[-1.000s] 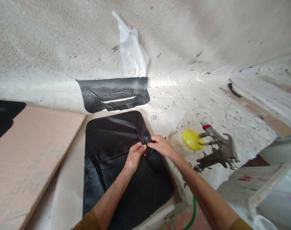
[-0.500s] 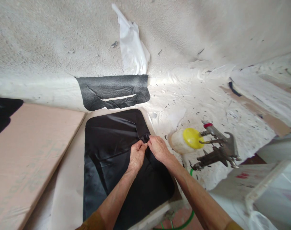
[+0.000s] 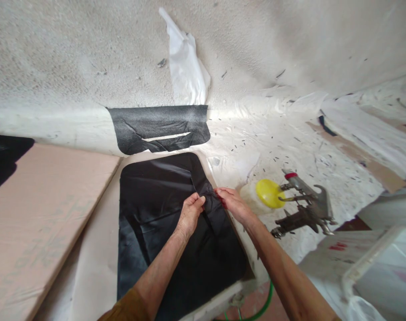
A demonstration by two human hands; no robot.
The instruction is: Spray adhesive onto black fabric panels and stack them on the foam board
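Observation:
A large black sheet of smooth fabric (image 3: 156,191) with rounded corners lies on pale backing in front of me, creased in several places. My left hand (image 3: 192,211) pinches a fold of it near its right side, thumb against the fingers. Just to the right, my right hand (image 3: 231,203) rests at the sheet's right edge with its fingers stretched out, touching the material. Between the two hands the fabric is bunched and wrinkled. A spray gun (image 3: 305,200) with a yellow-lidded cup (image 3: 270,193) lies right of my right hand.
A pinkish wrapped board (image 3: 55,200) lies at left, with black material (image 3: 5,156) on it. Behind the sheet is a torn dark grey piece (image 3: 161,122). White plastic (image 3: 187,67) hangs on the rough wall. A green hose (image 3: 264,303) runs below; a pale container (image 3: 383,258) stands at lower right.
My right hand has moved a little right, away from my left hand, and its fingers have straightened out of a pinch. My left hand keeps its pinch in nearly the same place.

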